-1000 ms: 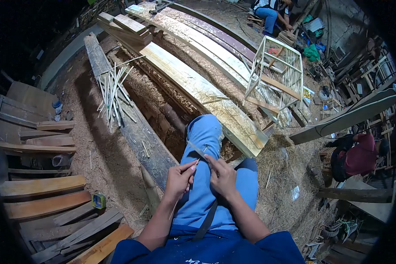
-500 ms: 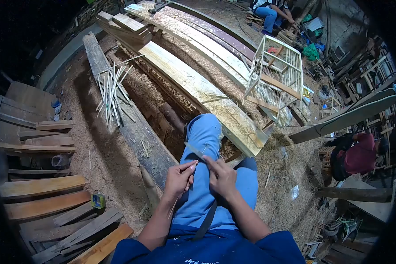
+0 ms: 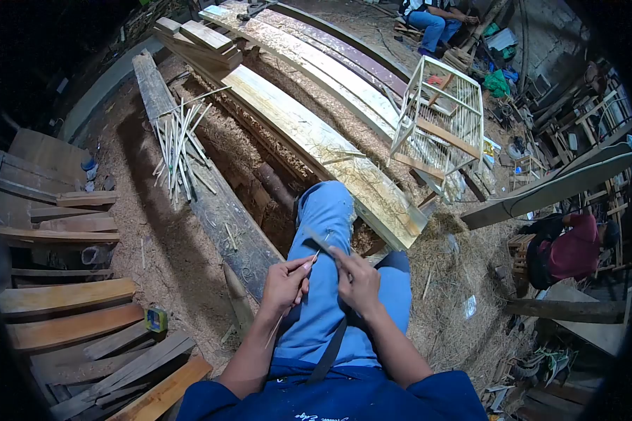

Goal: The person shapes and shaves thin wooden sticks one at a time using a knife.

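My left hand is closed in a pinch round a thin wooden stick. The tail of this stick runs back beneath my left wrist, and its other end pokes out past my fingertips over my thigh. In my closed right hand is a knife, its flat blade pointing forward and left across the stick's front end. My fingers hide the knife's handle. Both hands are above my jeans-covered legs. A bundle of similar thin sticks lies on the worn plank to the front left.
A long weathered plank is at my left knee, with a thick pale board ahead. A white slatted cage stands front right. Wood pieces lie left. One person sits far back; another sits at right.
My right hand has shifted slightly right, and the knife blade has swung with it. More of the stick shows past my left fingertips and below the wrist. The far person's arms have moved.
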Available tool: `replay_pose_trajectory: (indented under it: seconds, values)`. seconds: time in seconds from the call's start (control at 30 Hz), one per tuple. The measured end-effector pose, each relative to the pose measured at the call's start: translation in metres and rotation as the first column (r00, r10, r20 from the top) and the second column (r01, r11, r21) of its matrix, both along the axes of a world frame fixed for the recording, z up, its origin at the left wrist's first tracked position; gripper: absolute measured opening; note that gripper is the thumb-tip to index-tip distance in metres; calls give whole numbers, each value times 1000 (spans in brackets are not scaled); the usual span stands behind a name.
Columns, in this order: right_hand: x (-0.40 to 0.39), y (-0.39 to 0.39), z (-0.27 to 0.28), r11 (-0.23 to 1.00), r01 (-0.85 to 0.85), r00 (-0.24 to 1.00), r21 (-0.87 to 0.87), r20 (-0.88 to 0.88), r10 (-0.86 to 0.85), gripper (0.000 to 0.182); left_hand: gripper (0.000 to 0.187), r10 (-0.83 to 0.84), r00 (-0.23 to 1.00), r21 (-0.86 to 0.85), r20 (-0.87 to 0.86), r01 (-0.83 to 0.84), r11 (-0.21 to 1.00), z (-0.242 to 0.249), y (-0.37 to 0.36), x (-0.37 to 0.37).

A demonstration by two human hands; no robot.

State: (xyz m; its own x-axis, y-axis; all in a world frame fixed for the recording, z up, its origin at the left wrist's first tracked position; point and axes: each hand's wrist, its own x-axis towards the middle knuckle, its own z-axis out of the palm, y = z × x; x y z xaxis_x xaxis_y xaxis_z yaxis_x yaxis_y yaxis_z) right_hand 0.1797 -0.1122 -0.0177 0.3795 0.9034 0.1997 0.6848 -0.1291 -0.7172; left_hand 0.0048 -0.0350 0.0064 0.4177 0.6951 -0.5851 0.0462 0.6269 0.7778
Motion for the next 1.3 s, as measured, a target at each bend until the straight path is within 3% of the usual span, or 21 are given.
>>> replay_pose_trajectory:
  seconds: [0.07,0.17,0.27,0.37,0.4,0.53,0.67,0.8,0.93,1.03,1.17,1.23,1.3]
  values:
    - [-2,-5,5,992,-123,992,8,35,123,40,30,-3,1000,-2,7,3,1000,-1,1,0]
    - [7,1,-13,1000,20,1000,2,23,-20,44,30,3,1000,-16,26,-3,1000,-1,2,-1]
    - [2,-6,-4,996,-89,996,-13,23,90,45,29,-4,1000,-16,4,4,1000,2,2,-1]
    - [2,-5,-5,996,-82,997,20,3,82,45,29,8,1000,-32,29,-7,999,2,3,-2]
    - [5,-1,-8,1000,-2,1000,27,-7,2,45,29,-2,1000,-38,8,2,999,4,4,-1]
    - [3,-8,-5,991,-127,992,28,23,127,44,28,19,1000,-47,16,-18,999,2,5,-3]
    - [7,-4,-12,999,-30,999,27,-25,31,45,26,-8,1000,-47,5,8,999,0,9,-5]
    - [3,-9,2,989,-143,989,-25,23,144,42,24,-26,1000,-47,3,26,999,-2,10,-6]
    - [10,1,-11,999,-18,1000,45,-23,19,41,25,-44,999,-51,6,44,998,-1,12,-6]
    - [4,-9,-1,987,-159,987,0,24,159,41,26,-38,999,-47,33,39,998,-3,12,-8]
    - [9,-5,-6,997,-79,997,-16,-9,79,44,26,-51,999,-45,14,51,998,0,12,-6]
    - [6,-6,1,995,-95,995,15,-23,95,44,25,-50,999,-42,0,50,998,-1,12,-6]
    - [6,-9,2,985,-164,986,-59,28,165,41,25,-43,999,-50,8,43,998,-2,11,-8]
